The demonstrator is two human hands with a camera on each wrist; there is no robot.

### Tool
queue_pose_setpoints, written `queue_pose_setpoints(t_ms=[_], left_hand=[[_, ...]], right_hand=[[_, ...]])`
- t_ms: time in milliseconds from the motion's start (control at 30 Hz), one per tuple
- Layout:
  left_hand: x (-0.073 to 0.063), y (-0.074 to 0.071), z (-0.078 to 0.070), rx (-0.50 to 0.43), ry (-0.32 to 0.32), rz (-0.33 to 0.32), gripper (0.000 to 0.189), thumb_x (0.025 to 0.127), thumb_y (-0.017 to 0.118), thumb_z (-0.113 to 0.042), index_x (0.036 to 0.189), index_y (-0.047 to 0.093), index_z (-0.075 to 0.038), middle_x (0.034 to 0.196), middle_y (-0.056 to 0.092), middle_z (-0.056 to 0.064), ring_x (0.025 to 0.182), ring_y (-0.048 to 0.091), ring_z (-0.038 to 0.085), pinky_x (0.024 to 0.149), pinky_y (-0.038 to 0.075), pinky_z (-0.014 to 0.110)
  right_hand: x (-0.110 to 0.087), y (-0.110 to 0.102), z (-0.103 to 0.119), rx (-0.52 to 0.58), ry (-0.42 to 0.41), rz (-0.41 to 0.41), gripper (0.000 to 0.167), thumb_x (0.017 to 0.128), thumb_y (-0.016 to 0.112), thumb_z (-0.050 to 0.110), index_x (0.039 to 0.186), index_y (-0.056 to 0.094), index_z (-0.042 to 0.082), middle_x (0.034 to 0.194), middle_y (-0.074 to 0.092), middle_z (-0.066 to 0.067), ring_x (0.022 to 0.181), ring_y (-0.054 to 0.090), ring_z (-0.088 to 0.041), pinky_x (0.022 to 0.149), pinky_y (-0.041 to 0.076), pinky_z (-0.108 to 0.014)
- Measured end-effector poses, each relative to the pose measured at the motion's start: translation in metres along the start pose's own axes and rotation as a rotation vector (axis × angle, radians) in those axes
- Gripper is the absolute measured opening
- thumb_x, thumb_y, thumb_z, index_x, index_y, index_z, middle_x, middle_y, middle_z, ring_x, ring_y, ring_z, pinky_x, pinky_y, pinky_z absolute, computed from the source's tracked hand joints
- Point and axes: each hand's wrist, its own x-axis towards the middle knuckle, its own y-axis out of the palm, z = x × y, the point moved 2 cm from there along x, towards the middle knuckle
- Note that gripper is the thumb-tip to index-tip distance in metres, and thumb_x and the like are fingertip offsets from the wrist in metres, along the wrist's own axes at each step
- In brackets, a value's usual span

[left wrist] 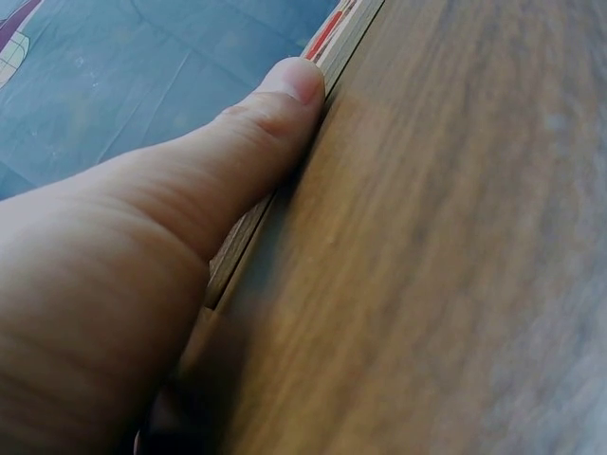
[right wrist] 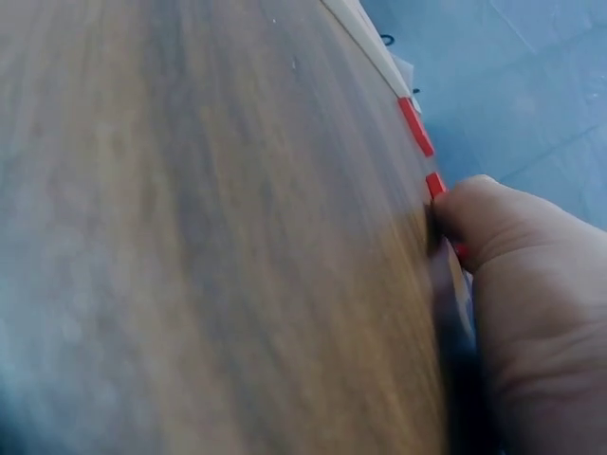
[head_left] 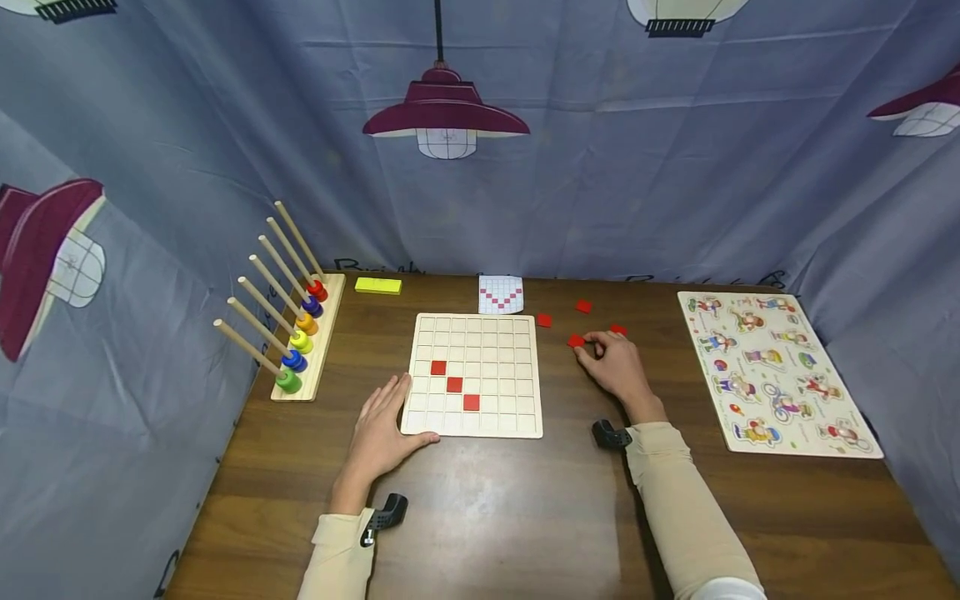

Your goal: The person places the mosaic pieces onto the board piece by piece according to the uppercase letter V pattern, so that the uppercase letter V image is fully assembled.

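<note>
Head view, backdrop: blue-grey fabric curtain printed with maroon lamps, hanging behind and beside the tabletop.
Tabletop: brown wood-grain tabletop, carrying everything below.
Picture board: pale rectangular board with small coloured figures, lying flat at the right.
Grid board: cream square board ruled into cells, flat near the middle.
Peg stand: pale wooden base with slim upright dowels, coloured rings round their feet, at the left.
Left hand: left hand, spread, thumb on the grid board's near edge, fingers along its left edge.
Right hand: right hand, fingers bent, fingertips at a flat red square tile right of the grid board; whether they pinch it, I cannot tell.
Pattern card: small white card with a pinkish-red V of squares, just beyond the grid board.
Block: yellow oblong block, near the peg stand.
Other tiles: three red squares lie diagonally in grid cells; three more lie loose near the right hand.
</note>
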Motion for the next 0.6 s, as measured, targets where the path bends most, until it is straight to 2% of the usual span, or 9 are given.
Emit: queue_pose_setpoints(t_ms=[200, 300, 467, 600], left_hand=[[0.000, -0.001, -0.003, -0.006, 0.010, 0.011, 0.121, 0.071, 0.083, -0.066, 0.161, 0.029, -0.007, 0.167, 0.032, 0.010, 0.157, 0.026, 0.029, 0.130, 0.018, 0.048], [-0.001, -0.001, -0.003, -0.007, 0.006, 0.009, 0.121, 0.070, 0.084, -0.065, 0.161, 0.029, -0.006, 0.167, 0.033, 0.011, 0.157, 0.027, 0.029, 0.129, 0.019, 0.048], [-0.001, -0.002, -0.003, 0.007, 0.014, -0.013, 0.120, 0.071, 0.084, -0.064, 0.161, 0.030, -0.005, 0.166, 0.034, 0.011, 0.156, 0.029, 0.030, 0.129, 0.020, 0.049], [-0.001, -0.003, -0.002, -0.001, -0.004, 0.004, 0.122, 0.071, 0.083, -0.066, 0.162, 0.028, -0.007, 0.167, 0.032, 0.009, 0.157, 0.026, 0.029, 0.129, 0.018, 0.049]], right_hand=[[-0.004, -0.001, 0.001, -0.004, 0.014, -0.019, 0.028, 0.090, 0.072, 0.027, 0.102, 0.073, 0.002, 0.074, 0.053, -0.005, 0.073, 0.050, -0.022, 0.070, 0.043, -0.036], [-0.005, -0.001, 0.008, 0.018, 0.009, 0.004, 0.027, 0.091, 0.071, 0.028, 0.101, 0.072, 0.004, 0.075, 0.053, -0.004, 0.074, 0.049, -0.021, 0.073, 0.044, -0.036], [0.003, 0.003, 0.041, 0.090, -0.038, 0.043, 0.026, 0.093, 0.071, 0.031, 0.102, 0.071, 0.007, 0.076, 0.052, -0.003, 0.080, 0.049, -0.020, 0.077, 0.043, -0.036], [0.012, 0.010, 0.078, 0.159, -0.114, 0.048, 0.022, 0.091, 0.073, 0.026, 0.101, 0.072, 0.006, 0.074, 0.050, -0.003, 0.080, 0.046, -0.018, 0.075, 0.040, -0.034]])
